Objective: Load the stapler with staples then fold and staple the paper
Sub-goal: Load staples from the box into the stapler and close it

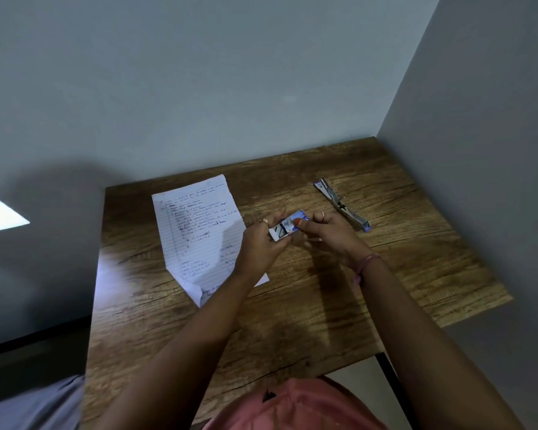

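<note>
A small white and blue staple box (288, 228) is held above the middle of the wooden table (292, 305). My left hand (260, 248) grips its near end, and my right hand (326, 237) pinches its far end with the thumb on top. The box looks slid partly open, with staples showing inside. A lined sheet of paper (199, 231) with handwriting lies flat to the left, its lower corner folded up. The stapler (342, 203), metal with purple ends, lies swung open flat at the back right, untouched.
The table stands in a corner, with grey walls behind it and to its right. Its left edge drops to a dark floor. A pink garment shows at the bottom edge of the view.
</note>
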### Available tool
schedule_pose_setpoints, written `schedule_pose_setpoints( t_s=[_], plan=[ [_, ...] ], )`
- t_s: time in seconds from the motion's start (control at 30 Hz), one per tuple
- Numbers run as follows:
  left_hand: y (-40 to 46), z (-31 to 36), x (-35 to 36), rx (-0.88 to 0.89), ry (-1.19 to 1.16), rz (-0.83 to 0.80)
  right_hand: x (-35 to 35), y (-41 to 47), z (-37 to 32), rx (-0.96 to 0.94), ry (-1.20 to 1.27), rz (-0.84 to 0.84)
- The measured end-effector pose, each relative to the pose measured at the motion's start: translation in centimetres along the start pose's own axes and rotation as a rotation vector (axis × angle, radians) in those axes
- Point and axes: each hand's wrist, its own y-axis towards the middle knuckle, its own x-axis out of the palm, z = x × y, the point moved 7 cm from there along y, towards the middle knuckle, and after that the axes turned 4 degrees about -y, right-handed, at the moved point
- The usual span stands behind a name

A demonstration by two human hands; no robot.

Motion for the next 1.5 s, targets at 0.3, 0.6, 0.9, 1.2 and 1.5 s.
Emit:
schedule_pose_setpoints(
  t_s=[0.3,0.6,0.9,1.2,1.5],
  plan=[
    [1.3,-2.0,-2.1,-0.026,0.084,0.013,0.4,2.2,0.3,0.069,-0.114,0.094],
    [3.1,-4.8,-2.1,-0.086,0.209,-0.071,-0.3,5.1,0.6,0.134,-0.574,0.252],
    [4.6,-5.6,-1.5,-0.090,0.218,-0.130,0.7,6.7,-1.9,-0.233,-1.167,0.327],
    [4.9,-6.1,-1.4,-0.096,0.123,-0.180,6.0,7.3,-2.7,-0.637,-1.708,-0.116],
    [4.9,-7.0,-1.4,-0.110,0.151,-0.194,6.6,8.1,-2.6,-0.647,-1.805,-0.225]
  ],
)
